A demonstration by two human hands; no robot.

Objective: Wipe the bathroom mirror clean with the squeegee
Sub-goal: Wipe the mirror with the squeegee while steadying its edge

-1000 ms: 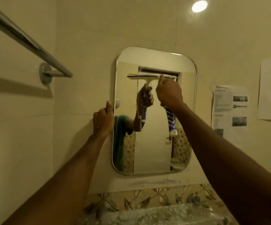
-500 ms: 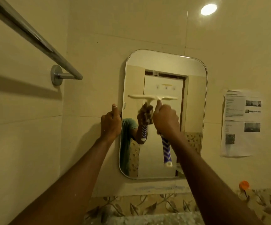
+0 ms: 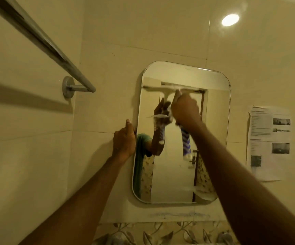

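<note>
A rounded rectangular mirror (image 3: 215, 121) hangs on the cream tiled wall. My right hand (image 3: 184, 110) is shut on the squeegee (image 3: 186, 144), which has a blue-and-white striped handle hanging below my fist. Its white blade lies flat across the glass near the mirror's top. A streak of foam shows on the glass left of my fist. My left hand (image 3: 124, 140) grips the mirror's left edge at mid height, thumb pointing up. The mirror reflects both hands, the squeegee and a green sleeve.
A chrome towel rail (image 3: 42, 45) runs along the left wall, ending in a round mount close to the mirror. Printed paper sheets (image 3: 267, 142) are stuck on the wall to the right. A leaf-patterned tile band (image 3: 161, 232) runs below the mirror.
The squeegee blade dropped to the mirror's middle half a second ago and is back up near the top, shifted left. My left hand has stayed on the mirror's edge.
</note>
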